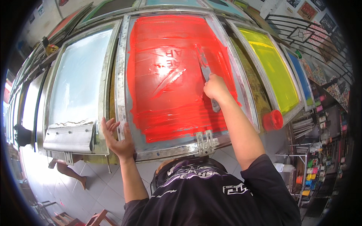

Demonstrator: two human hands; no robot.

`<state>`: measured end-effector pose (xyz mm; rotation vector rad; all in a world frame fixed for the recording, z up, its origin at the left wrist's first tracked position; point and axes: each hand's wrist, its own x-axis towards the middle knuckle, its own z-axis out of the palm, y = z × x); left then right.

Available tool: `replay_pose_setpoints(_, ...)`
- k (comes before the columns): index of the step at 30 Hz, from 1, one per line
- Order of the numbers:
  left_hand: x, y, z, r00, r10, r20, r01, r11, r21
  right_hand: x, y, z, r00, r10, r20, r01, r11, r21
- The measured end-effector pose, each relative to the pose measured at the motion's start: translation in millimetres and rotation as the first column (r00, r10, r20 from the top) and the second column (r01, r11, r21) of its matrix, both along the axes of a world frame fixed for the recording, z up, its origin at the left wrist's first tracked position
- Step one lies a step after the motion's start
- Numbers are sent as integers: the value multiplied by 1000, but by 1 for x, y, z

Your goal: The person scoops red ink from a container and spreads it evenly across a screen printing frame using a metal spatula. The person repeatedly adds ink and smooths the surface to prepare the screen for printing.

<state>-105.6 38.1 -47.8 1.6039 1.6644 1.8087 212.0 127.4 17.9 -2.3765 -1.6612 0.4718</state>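
A metal-edged printing screen (247,90) lies in front of me, its mesh coated with glossy red ink (166,94). My right hand (215,87) is closed around an ink spatula (205,71). Its red-smeared blade points away from me and lies over the right part of the mesh; the grip end sticks out below my fist. My left hand (120,141) is at the near left corner of the frame, fingers and thumb apart, nothing held. Whether its palm touches the frame I cannot tell.
To the left is a white screen (79,75) with a wide metal squeegee (69,138) at its near end. A yellow screen (273,67) stands to the right, a red ink tub (272,120) near its front corner. Another person's leg (71,174) shows at lower left.
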Motion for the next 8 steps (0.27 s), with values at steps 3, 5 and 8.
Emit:
replay_pose_setpoints(3, 0, 0, 0, 999, -22, 31, 22, 1000, 13, -25, 7, 6, 999, 43, -5, -43, 999, -19)
replay_pose_setpoints(5, -1, 0, 0, 999, -24, 27, 24, 1000, 19, -41, 11, 6, 999, 44, -21, -45, 999, -10)
replay_pose_setpoints(8, -4, -3, 3, 1000, -9, 27, 9, 1000, 11, -62, 18, 6, 996, 91, -26, -91, 996, -17)
